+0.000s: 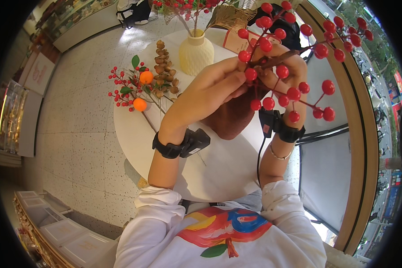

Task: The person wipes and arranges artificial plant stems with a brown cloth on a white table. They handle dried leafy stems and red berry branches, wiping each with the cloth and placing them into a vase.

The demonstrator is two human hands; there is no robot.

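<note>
Close to the camera, a branch of glossy red berries [284, 57] is held over the table. My left hand [214, 83] pinches it near its stem from the left. My right hand [289, 70] grips the same branch from the right, its fingers partly hidden by berries. Beneath both hands is a rounded reddish-brown object [234, 117], possibly a vase; its upper part is hidden. Left of my hands, a spray with small red berries and orange fruits [140, 104] lies on the round white table [221, 171], beside a stem of brown pods [164, 65].
A cream ribbed vase [196, 55] holding berry stems and gold fan-shaped leaves stands at the table's far side. Behind my hands lies a red-edged printed card [232, 42]. A wooden window frame [358, 134] runs along the right. Shop cases [83, 23] stand farther off.
</note>
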